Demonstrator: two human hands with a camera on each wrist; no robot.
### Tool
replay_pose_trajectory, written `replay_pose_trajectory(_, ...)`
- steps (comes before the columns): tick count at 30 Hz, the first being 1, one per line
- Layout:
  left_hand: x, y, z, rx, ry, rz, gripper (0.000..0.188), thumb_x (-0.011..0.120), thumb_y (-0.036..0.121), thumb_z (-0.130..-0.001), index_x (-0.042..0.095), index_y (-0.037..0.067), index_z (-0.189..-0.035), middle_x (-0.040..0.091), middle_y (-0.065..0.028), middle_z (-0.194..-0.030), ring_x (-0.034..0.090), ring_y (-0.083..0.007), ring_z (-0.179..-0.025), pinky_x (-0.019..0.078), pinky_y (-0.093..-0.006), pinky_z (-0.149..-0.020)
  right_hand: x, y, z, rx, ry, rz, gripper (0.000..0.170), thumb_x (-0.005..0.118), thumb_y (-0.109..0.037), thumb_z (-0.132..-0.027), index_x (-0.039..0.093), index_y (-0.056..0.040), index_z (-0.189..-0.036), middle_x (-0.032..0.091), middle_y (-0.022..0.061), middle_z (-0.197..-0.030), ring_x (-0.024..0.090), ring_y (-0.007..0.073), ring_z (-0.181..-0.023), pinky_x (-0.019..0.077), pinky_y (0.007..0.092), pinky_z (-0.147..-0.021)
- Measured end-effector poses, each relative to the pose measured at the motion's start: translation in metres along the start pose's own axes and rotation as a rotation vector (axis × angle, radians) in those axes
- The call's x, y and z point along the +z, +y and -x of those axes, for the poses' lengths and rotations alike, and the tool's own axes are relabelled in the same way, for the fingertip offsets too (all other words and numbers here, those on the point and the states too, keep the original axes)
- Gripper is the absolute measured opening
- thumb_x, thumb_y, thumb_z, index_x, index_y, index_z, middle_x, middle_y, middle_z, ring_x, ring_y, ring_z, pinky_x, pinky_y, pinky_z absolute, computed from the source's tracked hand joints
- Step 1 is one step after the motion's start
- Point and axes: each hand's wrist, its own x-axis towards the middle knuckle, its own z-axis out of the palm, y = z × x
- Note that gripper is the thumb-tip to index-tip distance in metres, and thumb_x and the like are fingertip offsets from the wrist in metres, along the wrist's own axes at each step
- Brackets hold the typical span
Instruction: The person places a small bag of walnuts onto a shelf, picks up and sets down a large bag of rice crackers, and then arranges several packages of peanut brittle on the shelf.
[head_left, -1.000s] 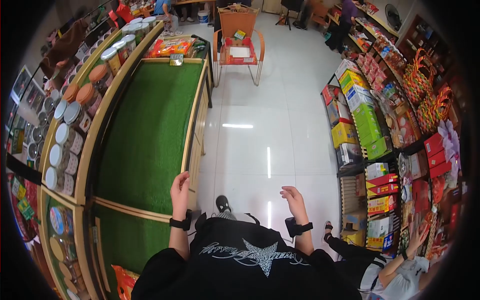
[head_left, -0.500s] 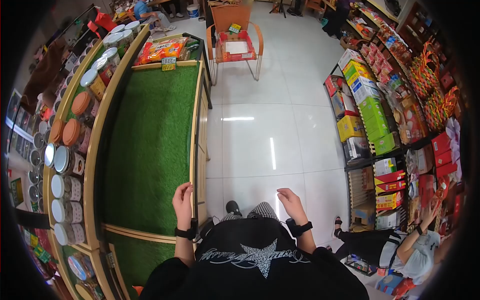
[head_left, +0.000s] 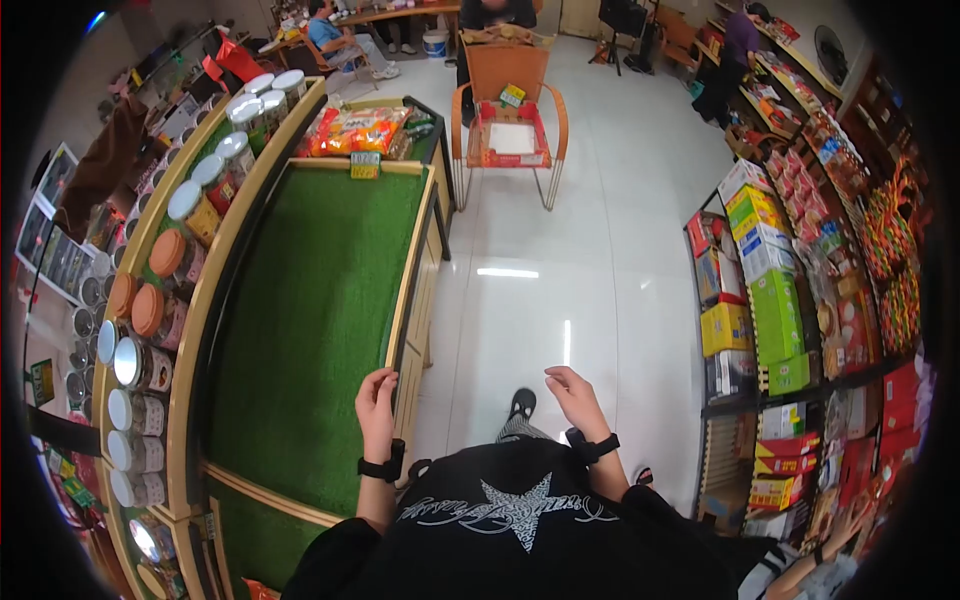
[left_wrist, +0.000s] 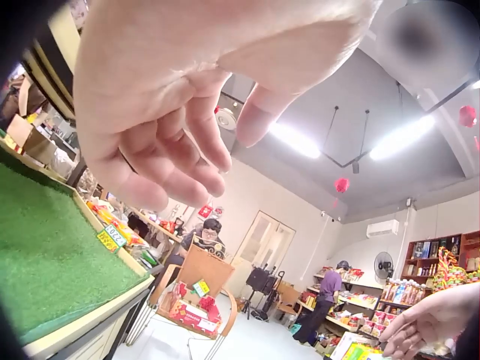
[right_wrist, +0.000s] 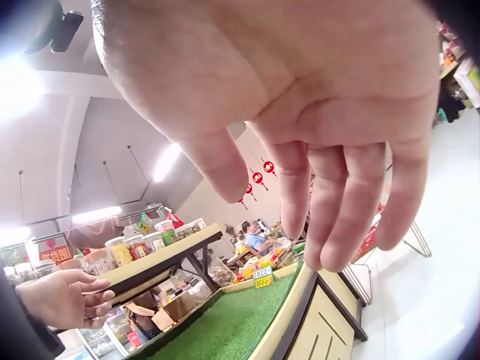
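Observation:
Both hands are held up in front of the black shirt and hold nothing. My left hand (head_left: 376,412) is beside the wooden edge of a display stand lined with green turf (head_left: 310,290); its fingers hang loosely bent in the left wrist view. Over the pale tiled floor is my right hand (head_left: 580,402), apart from the left, its fingers loosely extended in the right wrist view. A black band with a small camera sits on each wrist.
Lidded jars (head_left: 135,450) line the raised shelf at left. Orange snack bags (head_left: 355,130) lie at the stand's far end. An orange chair (head_left: 507,80) bearing a red box (head_left: 512,140) stands ahead. Shelves of boxes (head_left: 775,300) run along the right, with a person's arm near them.
The view has shifted and a foot has stepped forward along the aisle. Both hands stay raised with nothing in them. The person at right has slipped toward the lower edge.

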Motion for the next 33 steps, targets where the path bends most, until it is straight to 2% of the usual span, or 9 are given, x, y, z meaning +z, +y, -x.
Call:
replay_pose_trajectory(6, 0.079, 0.013, -0.050, 0.098, -0.035, 0.017, 0.018, 0.051, 0.008, -0.085, 0.056, -0.002, -0.098, 0.059, -0.0048, -0.092, 0.053, -0.0100, -0.084, 0.0413, -0.0225, -0.076, -0.063, -0.005, -0.073, 0.004, 0.015, 0.074, 0.027, 0.053, -0.021, -0.083, 0.056, -0.0008, -0.101, 0.061, 0.0150, -0.092, 0.059, 0.0236, -0.084, 0.0456, 0.0309, -0.074)
replay_pose_trajectory(11, 0.122, 0.012, -0.061, 0.040, -0.076, 0.009, 0.021, 0.051, 0.010, -0.085, 0.054, -0.001, -0.102, 0.057, -0.0029, -0.094, 0.051, -0.0093, -0.083, 0.0407, -0.0221, -0.075, -0.101, 0.010, -0.101, 0.050, 0.015, 0.121, 0.026, 0.053, -0.021, -0.083, 0.056, -0.0013, -0.101, 0.062, 0.0150, -0.091, 0.059, 0.0237, -0.084, 0.0454, 0.0307, -0.074)
replay_pose_trajectory(13, 0.129, 0.015, -0.064, -0.087, -0.067, 0.045, 0.024, 0.050, 0.011, -0.084, 0.053, -0.001, -0.105, 0.057, -0.0037, -0.095, 0.052, -0.0099, -0.084, 0.0405, -0.0227, -0.076, -0.109, 0.015, -0.107, 0.061, 0.016, 0.133, 0.026, 0.053, -0.020, -0.083, 0.056, -0.0014, -0.100, 0.062, 0.0149, -0.090, 0.059, 0.0233, -0.084, 0.0452, 0.0303, -0.074)
replay_pose_trajectory(16, 0.131, 0.011, -0.078, -0.203, -0.048, 0.051, 0.032, 0.050, 0.017, -0.083, 0.050, 0.002, -0.111, 0.057, -0.0067, -0.102, 0.053, -0.0104, -0.088, 0.0396, -0.0250, -0.079, -0.106, 0.024, -0.110, 0.107, 0.003, 0.096, 0.024, 0.054, -0.019, -0.083, 0.056, -0.0015, -0.100, 0.062, 0.0140, -0.088, 0.059, 0.0213, -0.083, 0.0448, 0.0290, -0.075)
replay_pose_trajectory(19, 0.132, 0.011, -0.100, -0.249, -0.031, -0.021, 0.033, 0.049, 0.018, -0.083, 0.050, 0.002, -0.112, 0.057, -0.0065, -0.103, 0.053, -0.0104, -0.088, 0.0392, -0.0248, -0.079, -0.099, 0.034, -0.116, 0.180, -0.031, 0.030, 0.023, 0.053, -0.018, -0.084, 0.056, -0.0008, -0.100, 0.061, 0.0099, -0.088, 0.057, 0.0160, -0.084, 0.0438, 0.0263, -0.075)
replay_pose_trajectory(22, 0.138, 0.013, -0.122, -0.215, -0.042, -0.031, 0.033, 0.049, 0.018, -0.083, 0.049, 0.002, -0.112, 0.057, -0.0064, -0.104, 0.052, -0.0100, -0.088, 0.0387, -0.0246, -0.079, -0.094, 0.038, -0.131, 0.199, -0.071, 0.013, 0.023, 0.053, -0.018, -0.085, 0.056, -0.0009, -0.100, 0.061, 0.0092, -0.088, 0.057, 0.0154, -0.084, 0.0436, 0.0261, -0.075)
replay_pose_trajectory(26, 0.149, -0.006, -0.157, -0.187, -0.040, -0.017, 0.032, 0.052, 0.013, -0.084, 0.048, -0.001, -0.112, 0.057, -0.0072, -0.097, 0.052, -0.0131, -0.091, 0.0397, -0.0255, -0.081, -0.092, 0.027, -0.168, 0.192, -0.078, 0.033, 0.024, 0.053, -0.018, -0.084, 0.056, -0.0006, -0.100, 0.061, 0.0096, -0.088, 0.057, 0.0157, -0.084, 0.0435, 0.0262, -0.076)
replay_pose_trajectory(28, 0.156, -0.012, -0.180, -0.177, -0.069, -0.016, 0.032, 0.051, 0.014, -0.084, 0.048, -0.001, -0.112, 0.057, -0.0078, -0.097, 0.052, -0.0136, -0.091, 0.0397, -0.0257, -0.082, -0.094, 0.018, -0.194, 0.183, -0.046, 0.065, 0.025, 0.053, -0.019, -0.084, 0.056, -0.0001, -0.101, 0.062, 0.0134, -0.090, 0.058, 0.0189, -0.084, 0.0445, 0.0278, -0.075)
replay_pose_trajectory(33, 0.163, 0.008, -0.252, -0.155, -0.107, 0.004, 0.031, 0.052, 0.013, -0.084, 0.049, -0.001, -0.111, 0.056, -0.0074, -0.097, 0.052, -0.0136, -0.091, 0.0400, -0.0259, -0.082, -0.084, -0.002, -0.255, 0.132, 0.058, 0.025, 0.025, 0.053, -0.019, -0.084, 0.056, -0.0001, -0.101, 0.062, 0.0136, -0.090, 0.058, 0.0186, -0.082, 0.0447, 0.0280, -0.074)
